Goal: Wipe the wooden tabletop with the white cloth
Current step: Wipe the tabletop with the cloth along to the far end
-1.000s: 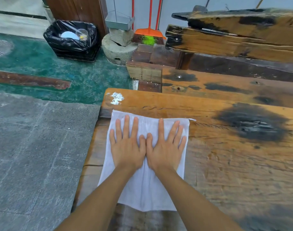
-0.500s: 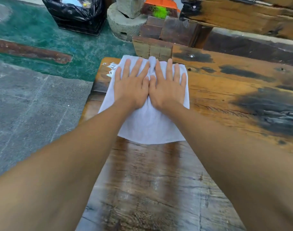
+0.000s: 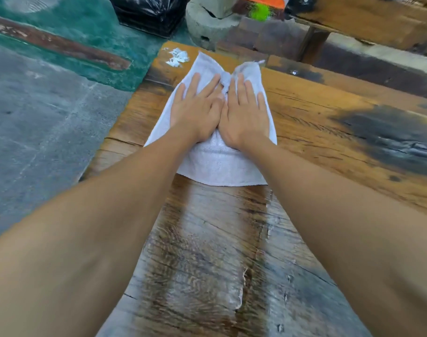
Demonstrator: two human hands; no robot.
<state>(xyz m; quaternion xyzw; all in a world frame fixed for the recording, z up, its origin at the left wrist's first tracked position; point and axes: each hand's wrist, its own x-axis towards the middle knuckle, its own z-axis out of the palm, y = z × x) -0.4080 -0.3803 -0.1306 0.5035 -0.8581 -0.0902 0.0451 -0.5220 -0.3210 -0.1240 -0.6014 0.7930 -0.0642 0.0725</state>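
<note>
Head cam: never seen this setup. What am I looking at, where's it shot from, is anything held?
No machine here: a person's two bare arms, filmed by a wide-angle camera worn on the head, looking forward and down. The left hand and right hand lie flat, side by side, pressing a white cloth onto a wooden tabletop. Nothing is gripped; the fingers are spread. The wood nearer the camera looks damp. A patch of white flakes sits at the far corner.

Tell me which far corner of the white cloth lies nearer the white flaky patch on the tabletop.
The far-left corner, ahead of the left hand; it nearly touches the white patch. The far-right corner lies farther away.
</note>
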